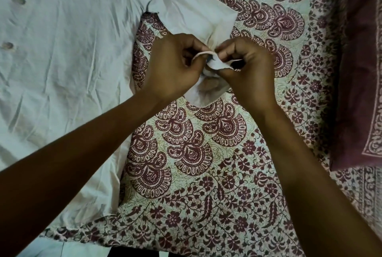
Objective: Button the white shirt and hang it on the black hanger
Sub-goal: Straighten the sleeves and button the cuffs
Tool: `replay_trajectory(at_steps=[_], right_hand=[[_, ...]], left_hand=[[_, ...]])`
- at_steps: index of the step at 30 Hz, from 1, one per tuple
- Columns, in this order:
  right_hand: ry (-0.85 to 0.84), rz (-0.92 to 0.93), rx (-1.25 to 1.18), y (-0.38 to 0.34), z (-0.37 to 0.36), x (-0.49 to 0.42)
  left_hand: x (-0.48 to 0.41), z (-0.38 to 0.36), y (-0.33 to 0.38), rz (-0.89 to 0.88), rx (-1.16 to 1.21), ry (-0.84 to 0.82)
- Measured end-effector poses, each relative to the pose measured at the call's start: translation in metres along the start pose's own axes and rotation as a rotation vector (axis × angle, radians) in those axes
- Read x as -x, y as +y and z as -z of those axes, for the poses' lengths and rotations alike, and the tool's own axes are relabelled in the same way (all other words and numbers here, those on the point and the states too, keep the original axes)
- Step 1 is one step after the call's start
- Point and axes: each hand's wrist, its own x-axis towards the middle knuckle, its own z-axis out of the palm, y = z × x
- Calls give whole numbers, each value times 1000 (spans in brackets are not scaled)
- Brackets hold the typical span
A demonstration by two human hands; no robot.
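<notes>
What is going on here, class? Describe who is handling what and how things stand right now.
A person is working with both bare hands over a bed covered by a maroon-and-cream patterned bedsheet. The left hand and right hand together pinch the cuff end of a sleeve of the white cotton shirt, apparently fastening it. The shirt body lies spread flat to the left, with two small buttons showing. A maroon pillow sits at the right. No hanger is in view.

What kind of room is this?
Probably a bedroom. The white shirt lies spread on a bed covered with a maroon-printed bedsheet, and a maroon pillow sits at the right edge.
</notes>
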Motion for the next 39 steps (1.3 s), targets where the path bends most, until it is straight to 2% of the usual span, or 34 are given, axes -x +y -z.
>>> replay_trajectory(at_steps=[3,5,8,11,14,16,20,26,30,34,39], right_hand=[[-32,-14,-37,-1,3,-1],[-6,19,52,-2,5,-1],[120,125,257,0,3,2],[268,161,319,1,-1,9],[429,165,421,1,-8,17],[472,132,380,2,-12,21],[447,-1,258,2,-19,24],[385,168,309,5,-12,28],[336,296,455,12,-3,29],[256,337,402,20,4,22],[290,325,417,9,4,22]], left_hand=[[1,-4,-5,4,30,5],[0,-5,-7,47,75,-22],[-5,-3,-8,97,104,-91],[-8,-4,-6,117,118,-141],[-10,-7,-4,163,152,-117],[-11,-10,-3,209,204,-84],[-11,-12,-4,284,287,-76],[-15,-7,-2,128,144,-242],[-20,1,4,34,12,-375],[-25,4,13,-24,-115,-378],[-29,3,20,-20,-216,-386]])
